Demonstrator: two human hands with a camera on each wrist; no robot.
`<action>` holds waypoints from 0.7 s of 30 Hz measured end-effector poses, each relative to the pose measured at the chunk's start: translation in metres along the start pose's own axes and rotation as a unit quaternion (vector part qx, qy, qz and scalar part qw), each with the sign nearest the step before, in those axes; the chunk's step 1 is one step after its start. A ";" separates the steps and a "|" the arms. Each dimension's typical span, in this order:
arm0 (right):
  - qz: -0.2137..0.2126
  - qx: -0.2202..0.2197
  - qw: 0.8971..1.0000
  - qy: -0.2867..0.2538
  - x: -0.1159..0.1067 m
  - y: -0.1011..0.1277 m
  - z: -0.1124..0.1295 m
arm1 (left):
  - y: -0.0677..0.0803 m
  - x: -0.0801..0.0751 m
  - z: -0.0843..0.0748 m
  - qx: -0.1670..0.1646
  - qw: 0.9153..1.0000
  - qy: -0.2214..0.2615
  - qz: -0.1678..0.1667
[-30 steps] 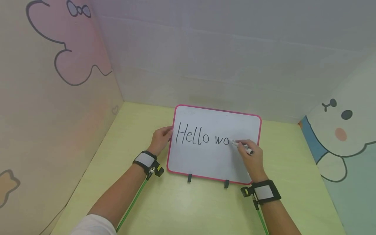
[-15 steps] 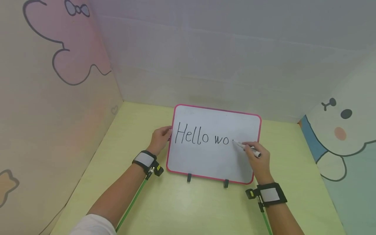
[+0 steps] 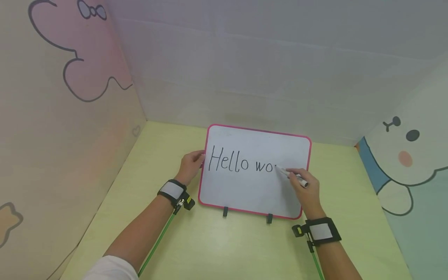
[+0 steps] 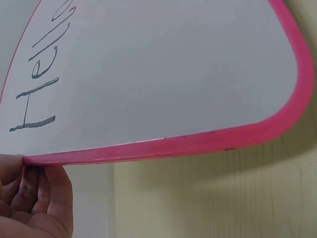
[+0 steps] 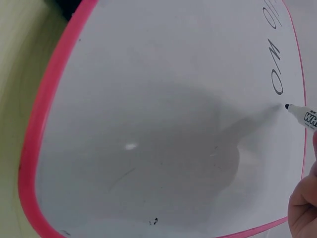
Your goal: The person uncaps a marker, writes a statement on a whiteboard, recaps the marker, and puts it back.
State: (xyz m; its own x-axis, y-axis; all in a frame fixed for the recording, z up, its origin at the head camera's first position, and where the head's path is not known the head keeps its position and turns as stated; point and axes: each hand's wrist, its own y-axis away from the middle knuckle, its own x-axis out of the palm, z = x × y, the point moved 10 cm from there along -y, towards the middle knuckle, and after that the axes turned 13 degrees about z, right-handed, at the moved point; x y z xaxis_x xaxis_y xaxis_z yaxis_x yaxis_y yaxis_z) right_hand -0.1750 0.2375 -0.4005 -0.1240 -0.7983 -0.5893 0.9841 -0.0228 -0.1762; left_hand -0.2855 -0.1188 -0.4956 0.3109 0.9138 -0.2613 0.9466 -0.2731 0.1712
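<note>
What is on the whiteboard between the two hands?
In the head view, the handwritten "Hello wo" runs across the whiteboard from the left hand at its edge to the marker in the right hand.

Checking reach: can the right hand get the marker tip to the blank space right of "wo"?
Probably yes: the right hand holds the marker just past "wo", with bare whiteboard ahead.

Panels [image 3: 245, 70] wall the counter [image 3: 217, 249] at its far, left and right edges. The whiteboard [image 3: 245, 190] stands propped across the middle near the far edge, blocking passage there. Bare counter lies open along the near edge and at both sides of the whiteboard.
</note>
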 end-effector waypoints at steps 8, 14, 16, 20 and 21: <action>-0.005 -0.013 1.000 0.006 0.003 -0.006 -0.028 | 0.001 0.000 0.001 0.000 1.000 0.002 0.000; -0.007 -0.018 1.000 0.015 0.004 -0.005 -0.028 | -0.001 0.000 0.002 -0.002 1.000 -0.004 -0.004; -0.005 -0.012 1.000 0.017 0.004 -0.005 -0.028 | -0.001 0.000 0.002 -0.003 1.000 -0.007 -0.003; 0.001 0.002 1.000 0.007 0.005 -0.004 -0.030 | -0.001 0.000 0.002 -0.005 1.000 -0.004 -0.002; 0.003 0.005 1.000 0.004 0.005 -0.004 -0.031 | -0.001 0.000 0.002 -0.005 1.000 -0.003 -0.002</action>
State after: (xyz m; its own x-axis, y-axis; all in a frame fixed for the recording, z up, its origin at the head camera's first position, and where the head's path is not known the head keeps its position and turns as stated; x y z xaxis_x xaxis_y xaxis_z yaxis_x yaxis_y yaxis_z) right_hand -0.1831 0.2516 -0.4271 -0.1197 -0.7937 -0.5964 0.9859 -0.0244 -0.1654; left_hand -0.2864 -0.1188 -0.4978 0.3085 0.9128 -0.2677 0.9467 -0.2671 0.1802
